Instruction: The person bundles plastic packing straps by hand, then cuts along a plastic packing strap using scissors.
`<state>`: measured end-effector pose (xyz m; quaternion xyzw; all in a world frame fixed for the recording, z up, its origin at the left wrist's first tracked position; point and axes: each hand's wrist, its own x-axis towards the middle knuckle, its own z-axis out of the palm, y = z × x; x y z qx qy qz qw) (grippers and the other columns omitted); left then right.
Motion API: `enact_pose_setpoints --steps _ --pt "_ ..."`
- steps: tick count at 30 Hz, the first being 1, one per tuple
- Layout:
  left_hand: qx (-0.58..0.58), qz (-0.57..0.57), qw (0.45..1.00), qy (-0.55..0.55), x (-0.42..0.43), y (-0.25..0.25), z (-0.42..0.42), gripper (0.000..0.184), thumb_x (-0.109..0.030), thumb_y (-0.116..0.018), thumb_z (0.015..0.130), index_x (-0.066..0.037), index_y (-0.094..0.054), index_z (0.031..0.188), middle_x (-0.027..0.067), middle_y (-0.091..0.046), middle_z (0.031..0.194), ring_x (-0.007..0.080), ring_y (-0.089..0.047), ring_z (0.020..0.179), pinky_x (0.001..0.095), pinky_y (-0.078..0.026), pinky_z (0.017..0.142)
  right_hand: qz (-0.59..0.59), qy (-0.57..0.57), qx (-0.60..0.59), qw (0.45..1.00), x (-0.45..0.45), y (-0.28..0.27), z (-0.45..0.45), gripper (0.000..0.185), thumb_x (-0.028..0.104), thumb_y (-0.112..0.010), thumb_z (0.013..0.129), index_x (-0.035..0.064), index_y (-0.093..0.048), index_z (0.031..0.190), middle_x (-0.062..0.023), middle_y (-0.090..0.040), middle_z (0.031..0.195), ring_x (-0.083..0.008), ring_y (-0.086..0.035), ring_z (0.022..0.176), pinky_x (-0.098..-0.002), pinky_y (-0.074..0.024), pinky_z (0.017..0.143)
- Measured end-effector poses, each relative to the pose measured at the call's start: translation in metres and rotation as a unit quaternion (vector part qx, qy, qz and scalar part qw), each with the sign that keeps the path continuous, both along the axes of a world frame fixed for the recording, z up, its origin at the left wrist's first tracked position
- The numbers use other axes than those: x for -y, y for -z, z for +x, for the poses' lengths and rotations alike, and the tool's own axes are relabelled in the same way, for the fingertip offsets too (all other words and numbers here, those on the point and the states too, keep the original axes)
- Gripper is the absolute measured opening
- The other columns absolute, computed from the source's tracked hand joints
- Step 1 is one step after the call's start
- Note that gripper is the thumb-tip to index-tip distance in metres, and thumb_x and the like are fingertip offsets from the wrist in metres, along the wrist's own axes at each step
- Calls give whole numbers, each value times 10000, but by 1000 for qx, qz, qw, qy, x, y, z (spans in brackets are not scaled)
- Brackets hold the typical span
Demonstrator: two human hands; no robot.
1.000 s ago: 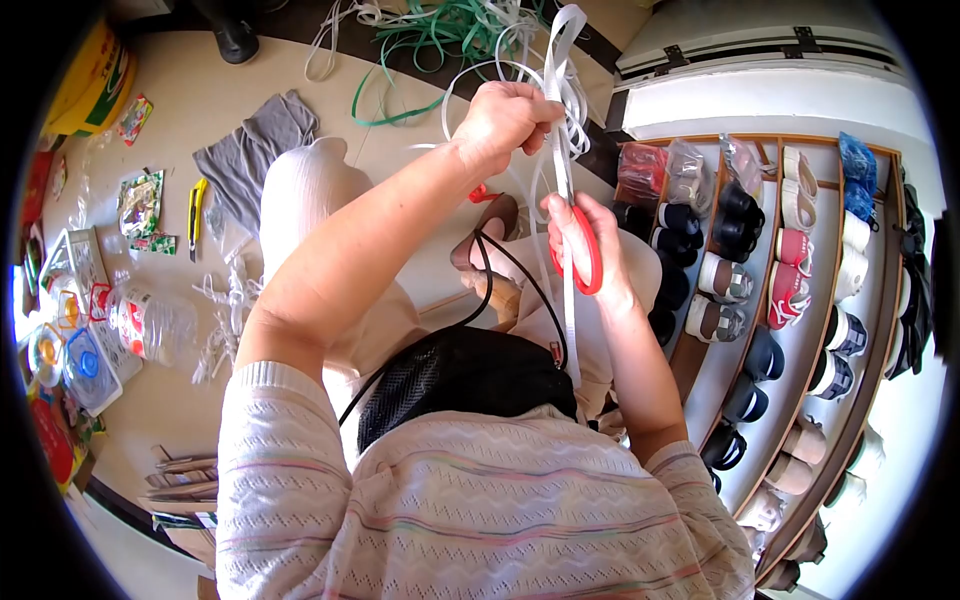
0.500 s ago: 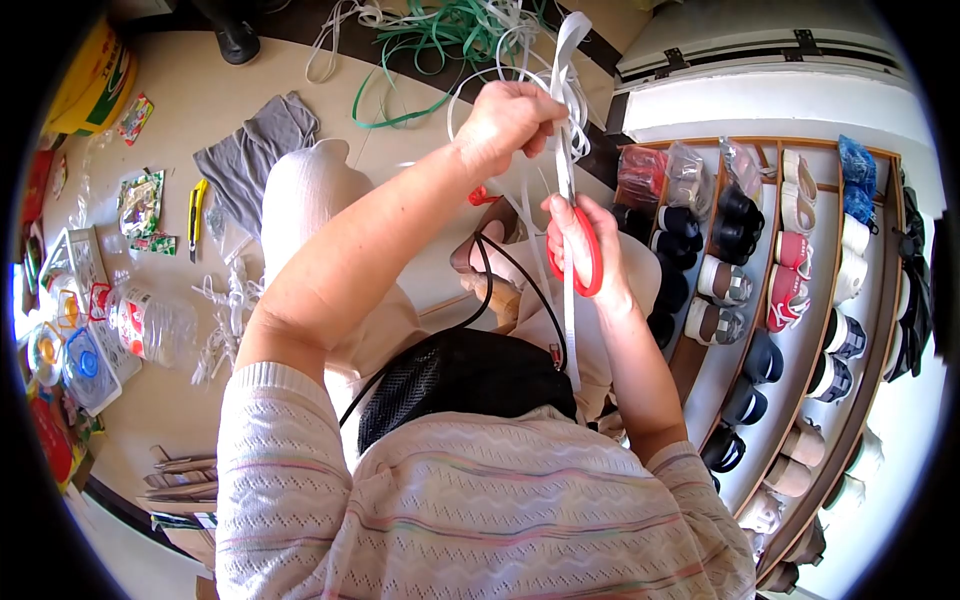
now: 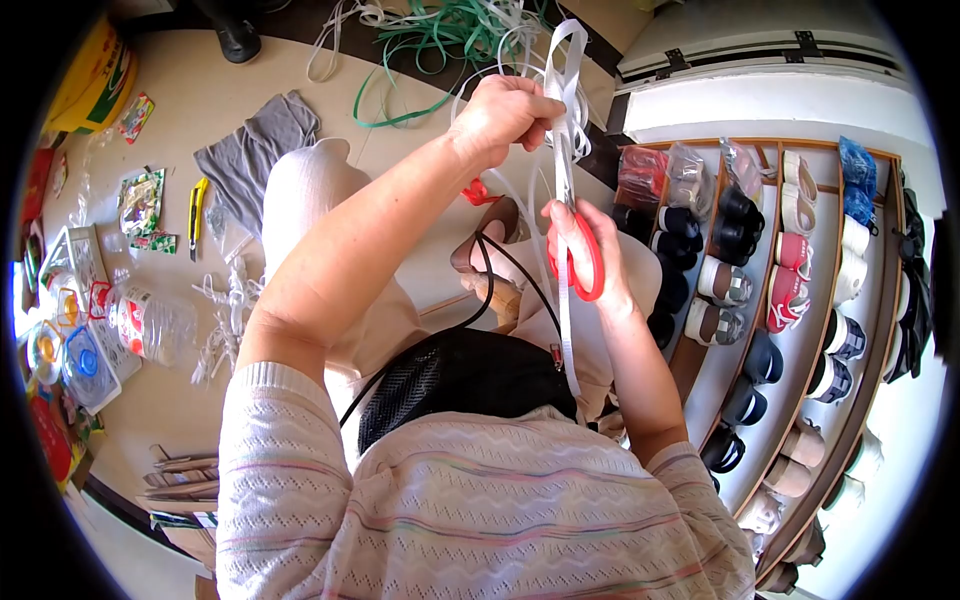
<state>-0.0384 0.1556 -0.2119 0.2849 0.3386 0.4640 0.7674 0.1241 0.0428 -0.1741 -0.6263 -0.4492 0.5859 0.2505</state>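
A white plastic strap (image 3: 571,48) runs up in a loop in front of me, its lower end hanging toward my lap. The fingers of my left hand (image 3: 503,120) pinch this strap just below the loop. Lower and to the right, my right hand (image 3: 592,240) is closed round red-handled scissors (image 3: 597,268), whose blades point upward along the strap. The strap passes under or beside the right thumb; whether the blades touch it I cannot tell. A black bag (image 3: 465,385) with a black cord lies on my lap.
Tangled green and white straps (image 3: 445,45) lie on the floor ahead. A shoe rack (image 3: 690,365) stands close on the right. On the left are a grey cloth (image 3: 262,145), a yellow cutter knife (image 3: 197,215), plastic bottles (image 3: 150,325) and a yellow bucket (image 3: 95,75).
The strap's loop has opened wider and turned toward me. My left hand has shifted slightly down; the right hand with the scissors has barely moved.
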Motion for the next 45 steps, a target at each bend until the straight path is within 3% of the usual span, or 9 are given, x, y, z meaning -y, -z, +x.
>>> enact_pose_setpoints --steps 9,17,24,39,45 --pt "6 0 1000 -1 7 -1 5 141 -69 -661 752 -7 -562 674 36 -538 548 100 -474 402 230 -359 385 28 26 -43 998 -1 -2 -8 339 342 -587 862 9 -535 898 19 -429 537 -63 -382 428 -210 -295 384" --pt "-6 17 999 -37 -3 2 0 145 -84 -640 699 17 -574 618 69 -524 511 132 -461 407 269 -368 394 21 -8 26 999 4 -1 -4 345 349 -583 864 8 -544 890 8 -457 545 -61 -399 420 -203 -296 374" --pt "-36 7 999 -18 4 -1 4 155 -91 -650 762 1 -575 663 38 -529 524 102 -475 400 233 -359 381 24 -11 30 999 -1 3 1 346 350 -585 862 9 -545 904 16 -460 557 -56 -396 421 -200 -301 370" --pt "-33 -10 999 -12 9 -3 8 144 -87 -650 742 6 -574 663 55 -534 542 111 -466 388 252 -355 363 29 14 18 999 -2 4 -5 332 333 -586 864 6 -535 896 6 -471 545 -54 -414 406 -191 -316 371" --pt "-102 14 994 -46 -7 1 -1 148 -94 -637 748 7 -572 661 49 -523 542 104 -449 391 245 -356 370 18 -3 46 999 3 5 -3 322 333 -585 865 14 -546 880 9 -469 552 -51 -412 408 -190 -320 375"
